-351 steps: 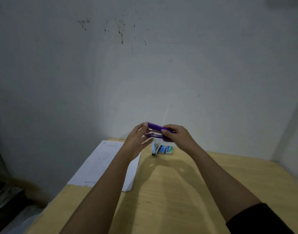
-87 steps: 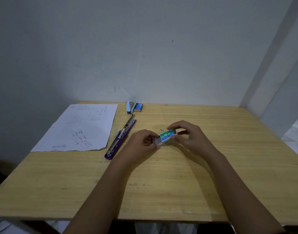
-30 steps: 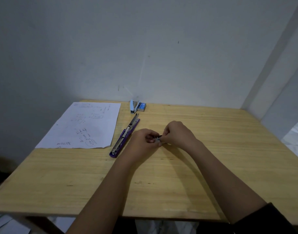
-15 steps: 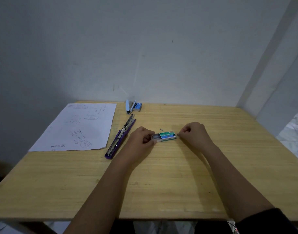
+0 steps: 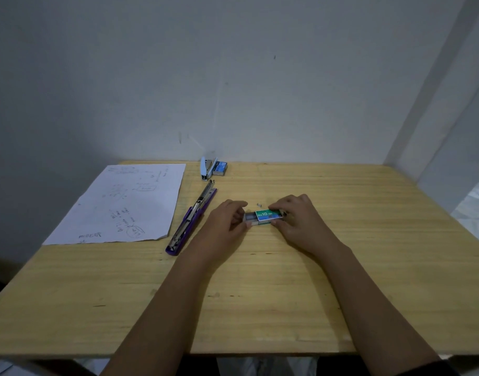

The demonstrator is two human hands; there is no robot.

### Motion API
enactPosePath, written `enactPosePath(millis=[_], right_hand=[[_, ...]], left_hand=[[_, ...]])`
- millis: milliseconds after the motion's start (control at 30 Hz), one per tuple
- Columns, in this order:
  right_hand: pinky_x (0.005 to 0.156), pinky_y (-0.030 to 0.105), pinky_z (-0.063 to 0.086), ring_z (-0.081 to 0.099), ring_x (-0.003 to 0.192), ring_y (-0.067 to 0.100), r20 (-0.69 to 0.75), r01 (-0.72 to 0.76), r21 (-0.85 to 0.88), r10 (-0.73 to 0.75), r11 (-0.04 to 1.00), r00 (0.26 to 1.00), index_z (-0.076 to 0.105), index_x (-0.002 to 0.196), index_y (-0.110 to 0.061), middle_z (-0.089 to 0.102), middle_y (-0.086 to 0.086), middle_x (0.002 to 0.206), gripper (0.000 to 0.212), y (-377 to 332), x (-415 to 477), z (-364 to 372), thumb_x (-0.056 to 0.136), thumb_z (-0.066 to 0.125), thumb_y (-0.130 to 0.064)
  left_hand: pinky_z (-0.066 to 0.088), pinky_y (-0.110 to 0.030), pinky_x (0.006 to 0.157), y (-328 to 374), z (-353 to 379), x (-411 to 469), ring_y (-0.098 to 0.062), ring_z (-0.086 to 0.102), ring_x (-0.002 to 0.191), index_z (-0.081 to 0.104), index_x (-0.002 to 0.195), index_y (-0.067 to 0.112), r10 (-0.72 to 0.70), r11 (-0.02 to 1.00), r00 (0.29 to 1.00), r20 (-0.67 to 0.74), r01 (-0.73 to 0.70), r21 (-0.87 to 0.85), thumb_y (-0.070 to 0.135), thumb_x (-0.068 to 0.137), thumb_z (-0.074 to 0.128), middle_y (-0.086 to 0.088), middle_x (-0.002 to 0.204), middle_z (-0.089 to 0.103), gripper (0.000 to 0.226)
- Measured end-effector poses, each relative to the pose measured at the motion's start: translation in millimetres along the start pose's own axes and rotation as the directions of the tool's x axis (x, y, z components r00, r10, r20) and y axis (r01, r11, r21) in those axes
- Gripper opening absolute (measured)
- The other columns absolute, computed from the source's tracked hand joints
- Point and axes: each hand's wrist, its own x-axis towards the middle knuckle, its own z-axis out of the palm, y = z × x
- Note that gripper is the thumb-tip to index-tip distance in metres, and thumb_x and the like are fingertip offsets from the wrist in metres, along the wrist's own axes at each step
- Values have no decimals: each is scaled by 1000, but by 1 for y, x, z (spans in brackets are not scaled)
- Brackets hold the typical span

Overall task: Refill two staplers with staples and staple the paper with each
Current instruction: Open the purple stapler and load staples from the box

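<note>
So we are near the start of the job. Our left hand (image 5: 227,221) and our right hand (image 5: 295,218) both hold the little green staple box (image 5: 264,217), which sits low on the wooden surface (image 5: 341,280). The left hand pinches the grey tray end that pokes out of the box. The right hand wraps its fingers around the green sleeve. We can see grey staples in the open tray.

A tiny loose bit of staple (image 5: 259,204) lies on the surface just behind the box.

The purple stapler (image 5: 192,221) lies flat and wide open just beside our left hand, with its metal track showing. We cannot tell if any staples are in it yet, but it looks ready to be filled. The small blue stapler (image 5: 205,168) rests far back by the wall, touching a blue staple box (image 5: 219,168). It looks untouched.

The paper (image 5: 118,204) lies on the left, close to the purple stapler. We see no staple in it.

We think almost all is left: fill both staplers, then press each one on the paper.
</note>
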Motion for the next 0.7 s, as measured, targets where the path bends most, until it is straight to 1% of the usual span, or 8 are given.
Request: enactPosePath(millis=[100,167,233,333,433,533,633,700], right_hand=[[85,19,30,36,104,6,-2,4,31,-3,1000,1000,58,126,-21,57,-2,119,37,0,-1,0,89,60,-26],[85,18,32,41,105,7,-4,-4,60,4,998,1000,58,125,-19,57,-2,118,36,0,-3,1,89,60,-24],[85,18,37,45,105,8,-11,-8,89,9,996,1000,59,124,-18,56,-2,117,36,-1,-4,1,89,61,-23],[88,21,43,49,102,9,-25,-6,131,9,991,1000,60,123,-16,57,0,115,35,-2,-4,0,87,62,-19],[88,21,45,50,100,8,-30,-2,144,6,990,1000,61,122,-15,57,0,114,35,-3,-6,-1,87,63,-19],[91,26,48,52,101,11,-35,-3,155,8,988,999,62,121,-14,58,0,113,34,-4,-7,-2,87,63,-19],[89,23,47,52,103,11,-36,4,157,1,988,999,62,121,-15,58,0,113,34,-5,-8,-2,87,64,-19],[86,20,45,52,102,10,-34,17,154,-12,988,999,62,121,-15,58,0,113,34,-6,-8,-1,87,64,-20]], left_hand=[[53,-19,75,-4,-2,2,-2,59,91,62,104,24,-12,999,999,-44,11,-31,21,85,67,6,101,64,20],[55,-24,77,-4,-3,3,-3,60,90,66,97,24,11,1000,999,-53,-11,-14,24,84,68,7,100,66,12],[54,-24,77,-2,-3,3,-5,60,93,69,100,20,37,999,998,-58,-37,4,24,85,67,9,101,64,16],[46,-10,70,0,-3,3,-3,54,94,65,117,14,76,995,997,-4,-76,63,22,90,60,9,107,57,28],[42,0,68,-4,-2,4,-3,51,95,62,122,14,118,985,993,32,-121,120,19,94,54,7,112,54,30],[44,-6,73,-4,-2,3,-6,54,101,65,118,12,122,986,993,-3,-121,116,16,93,56,5,112,59,27],[51,-16,81,-1,-3,4,-9,60,98,69,111,8,140,988,990,-25,-138,71,15,88,63,-3,109,67,24],[51,-11,80,1,-3,5,-8,60,97,70,109,6,133,990,991,-9,-132,43,14,86,66,-7,109,69,24]])
